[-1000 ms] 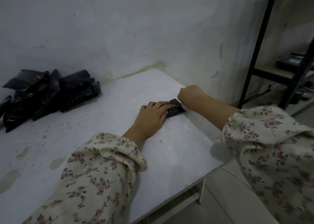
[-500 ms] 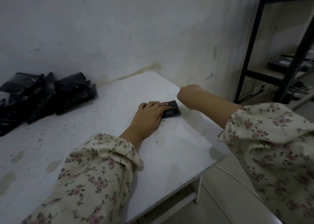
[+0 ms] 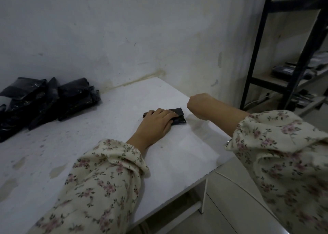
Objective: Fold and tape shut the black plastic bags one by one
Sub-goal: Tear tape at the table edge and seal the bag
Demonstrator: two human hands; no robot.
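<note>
Nearest the camera, two floral sleeves, the left sleeve [image 3: 99, 185] and the right sleeve [image 3: 284, 153], reach out over the white table [image 3: 106, 162]. Beyond the left sleeve, the left hand [image 3: 154, 125] lies palm down on the folded black bag [image 3: 179, 121]. Its fingers are straight and together and press the bag flat, covering most of it.

The bag sits on the table near its right edge. Its long axis runs left to right across the tabletop, with the right end a touch nearer the camera than the left. A small corner shows past the fingers on the left. On the right, the free end and a narrow folded strip along the far side point toward the right hand [image 3: 198, 105].

That hand hangs just right of the bag, apart from it and clenched into a fist. Its back faces the camera, so I cannot tell whether it grips anything.

Far left of the bag, a pile of black bags [image 3: 53, 100] leans against the stained wall [image 3: 124, 38]. Far right of the bag and behind it stands a black metal shelf rack [image 3: 255, 56].

A second ago the right fist rested against the bag's right end, and now bare table shows between them. The bag's right end then angled more toward the wall and now lies more level. The left hand stays flat on it.
</note>
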